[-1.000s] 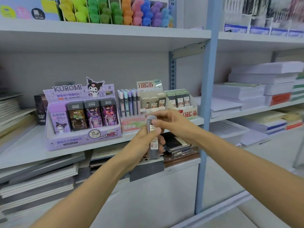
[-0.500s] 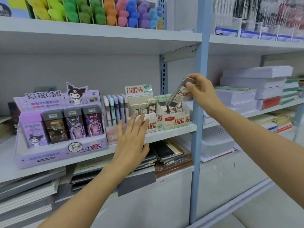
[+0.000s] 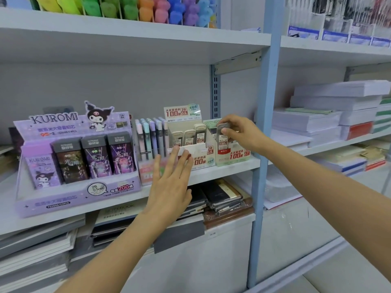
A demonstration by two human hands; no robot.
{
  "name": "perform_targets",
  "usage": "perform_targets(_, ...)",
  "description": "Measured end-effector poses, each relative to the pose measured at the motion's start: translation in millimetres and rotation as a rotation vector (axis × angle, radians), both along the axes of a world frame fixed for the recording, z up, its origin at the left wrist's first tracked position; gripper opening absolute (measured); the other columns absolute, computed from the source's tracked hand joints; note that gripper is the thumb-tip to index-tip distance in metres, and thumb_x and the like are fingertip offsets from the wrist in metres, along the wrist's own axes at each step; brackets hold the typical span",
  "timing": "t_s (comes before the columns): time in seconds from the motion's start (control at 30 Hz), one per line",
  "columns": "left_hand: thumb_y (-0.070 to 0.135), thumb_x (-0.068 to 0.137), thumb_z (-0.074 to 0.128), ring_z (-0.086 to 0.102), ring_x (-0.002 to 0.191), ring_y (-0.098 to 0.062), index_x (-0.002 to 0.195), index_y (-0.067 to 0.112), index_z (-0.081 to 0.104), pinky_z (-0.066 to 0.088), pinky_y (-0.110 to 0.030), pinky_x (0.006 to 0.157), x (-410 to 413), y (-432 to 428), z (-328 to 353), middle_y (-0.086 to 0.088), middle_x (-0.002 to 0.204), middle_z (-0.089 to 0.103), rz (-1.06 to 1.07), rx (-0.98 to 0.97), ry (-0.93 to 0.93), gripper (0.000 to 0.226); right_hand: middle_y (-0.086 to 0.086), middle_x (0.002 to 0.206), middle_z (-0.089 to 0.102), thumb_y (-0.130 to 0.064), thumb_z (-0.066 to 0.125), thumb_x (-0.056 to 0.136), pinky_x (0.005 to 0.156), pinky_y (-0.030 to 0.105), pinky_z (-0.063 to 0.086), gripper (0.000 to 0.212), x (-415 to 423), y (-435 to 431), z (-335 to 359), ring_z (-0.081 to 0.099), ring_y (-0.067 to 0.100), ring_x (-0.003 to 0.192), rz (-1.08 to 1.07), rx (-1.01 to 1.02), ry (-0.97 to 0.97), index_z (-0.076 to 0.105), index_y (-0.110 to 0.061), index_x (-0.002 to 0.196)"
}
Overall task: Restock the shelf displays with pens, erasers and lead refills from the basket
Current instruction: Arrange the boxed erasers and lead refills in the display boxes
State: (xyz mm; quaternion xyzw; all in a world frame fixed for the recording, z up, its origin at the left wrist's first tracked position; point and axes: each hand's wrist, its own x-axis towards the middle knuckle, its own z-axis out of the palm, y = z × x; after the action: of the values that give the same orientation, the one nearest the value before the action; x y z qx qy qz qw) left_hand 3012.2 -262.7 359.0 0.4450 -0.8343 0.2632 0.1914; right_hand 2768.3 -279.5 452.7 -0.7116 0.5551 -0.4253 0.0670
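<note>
My right hand (image 3: 239,132) pinches the top of a grey lead refill case (image 3: 222,137) and holds it upright in the front of the green 0.7 display box (image 3: 233,155). To its left stands the white 2B 0.5 display box (image 3: 200,152) with three refill cases in a row. My left hand (image 3: 172,182) hovers open, fingers spread, in front of the shelf edge, its fingertips at the front of the 0.5 box. A row of pastel pens (image 3: 151,136) stands left of that box. The basket is not in view.
A purple Kuromi lead display (image 3: 72,157) fills the left of the shelf (image 3: 222,169). Notebooks are stacked on the shelf below (image 3: 224,199). A blue upright post (image 3: 265,123) stands right of the boxes, with paper reams (image 3: 330,111) beyond it. Coloured items line the top shelf.
My right hand took the refill case from both hands, swung it up to the right, then lowered it into the 0.7 box. My left hand let go and opened.
</note>
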Motion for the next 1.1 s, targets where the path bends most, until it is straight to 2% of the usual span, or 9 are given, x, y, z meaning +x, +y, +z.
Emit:
perform_targets(0.13,0.042,0.096,0.043,-0.032,0.143,-0.025,0.156,0.016,-0.001,-0.013,-0.057,0.115,1,0,0,-0.003,0.163,-0.011,0.000,0.008,-0.016,0.078,-0.003,0.105,0.064,-0.019,0.058,0.096,0.084,0.037,0.056,0.016,8,-3,-12,0.062,0.015,0.093,-0.084,-0.100,-0.011,0.057,-0.024,0.111)
perform_targets(0.23,0.041,0.096,0.044,-0.026,0.146,-0.024,0.155,0.019,0.013,-0.011,-0.056,0.117,4,3,1,-0.002,0.164,-0.003,-0.059,0.016,0.010,0.070,0.004,0.127,0.056,-0.022,0.059,0.095,0.100,0.040,0.047,0.035,10,-2,-15,0.055,0.018,0.112,-0.127,-0.107,0.016,0.056,-0.018,0.129)
perform_targets(0.4,0.011,0.083,0.067,0.035,0.140,-0.031,0.119,0.015,0.066,0.023,-0.050,0.115,25,23,-8,-0.008,0.140,0.054,-0.313,-0.019,0.293,0.036,0.004,0.154,0.030,-0.027,0.060,0.094,0.114,0.040,0.028,0.068,15,16,-28,0.028,0.019,0.141,-0.151,-0.061,0.106,0.025,-0.022,0.152)
perform_targets(0.47,0.003,0.079,0.068,0.048,0.126,-0.032,0.110,0.013,0.068,0.032,-0.044,0.105,42,30,-24,-0.008,0.125,0.061,-0.346,-0.055,0.341,0.032,0.006,0.151,0.033,-0.021,0.062,0.093,0.115,0.035,0.024,0.063,22,31,-36,0.028,0.019,0.140,-0.179,-0.245,0.096,0.032,-0.016,0.149)
perform_targets(0.6,-0.001,0.077,0.063,0.054,0.104,-0.028,0.100,0.010,0.069,0.037,-0.037,0.088,81,46,-80,-0.008,0.105,0.063,-0.323,-0.062,0.349,0.026,0.004,0.127,0.050,-0.013,0.056,0.092,0.100,0.031,0.042,0.036,61,56,-73,0.047,0.015,0.118,0.004,-0.413,0.092,0.051,-0.011,0.128)
perform_targets(0.77,-0.005,0.071,0.067,0.059,0.096,-0.031,0.094,0.012,0.069,0.043,-0.041,0.080,135,73,-193,-0.007,0.096,0.063,-0.146,0.239,0.280,0.028,0.004,0.109,0.059,-0.013,0.058,0.095,0.083,0.015,0.041,0.020,152,59,-187,0.054,0.011,0.099,0.450,0.110,0.269,0.064,-0.010,0.114)
perform_targets(0.9,-0.005,0.066,0.077,0.064,0.095,-0.038,0.096,0.009,0.071,0.051,-0.045,0.076,176,109,-294,-0.012,0.100,0.066,0.082,0.614,0.277,0.034,0.008,0.118,0.062,-0.020,0.055,0.098,0.085,0.027,0.045,0.026,202,56,-308,0.058,0.020,0.102,0.608,0.639,0.504,0.062,-0.010,0.120)
perform_targets(1.03,0.006,0.086,0.062,0.056,0.119,-0.036,0.125,0.006,0.061,0.044,-0.040,0.090,197,140,-369,-0.017,0.130,0.058,0.275,0.915,0.245,0.039,0.012,0.126,0.060,-0.017,0.055,0.097,0.094,0.035,0.045,0.033,209,74,-420,0.057,0.027,0.113,0.643,1.009,0.653,0.055,-0.008,0.128)
perform_targets(1.1,0.014,0.093,0.053,0.042,0.134,-0.032,0.146,0.008,0.038,0.039,-0.038,0.101,202,151,-394,-0.014,0.151,0.037,0.286,0.992,0.251,0.055,0.013,0.125,0.059,-0.013,0.058,0.094,0.089,0.034,0.046,0.037,202,88,-467,0.057,0.030,0.114,0.617,1.124,0.703,0.054,-0.007,0.129)
